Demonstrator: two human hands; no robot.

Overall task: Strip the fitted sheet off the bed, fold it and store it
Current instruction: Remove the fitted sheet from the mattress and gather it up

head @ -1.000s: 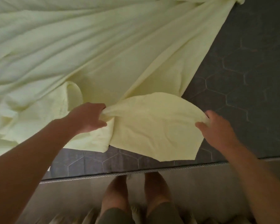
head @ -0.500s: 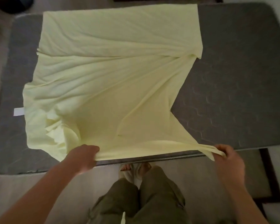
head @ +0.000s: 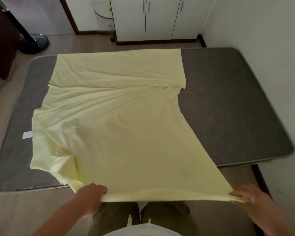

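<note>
Gripping sheet [head: 119,133] edge w/ left hand [head: 90,195] & right hand [head: 249,195]

Since a moment ago both hands, the left hand [head: 90,195] and the right hand [head: 249,195], have drawn the pale yellow fitted sheet [head: 119,120] back off the bed [head: 237,103], stretching its near edge taut past the mattress edge.

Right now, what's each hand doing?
Left hand: closed, gripping the sheet edge.
Right hand: closed, gripping the sheet's other corner.
</note>
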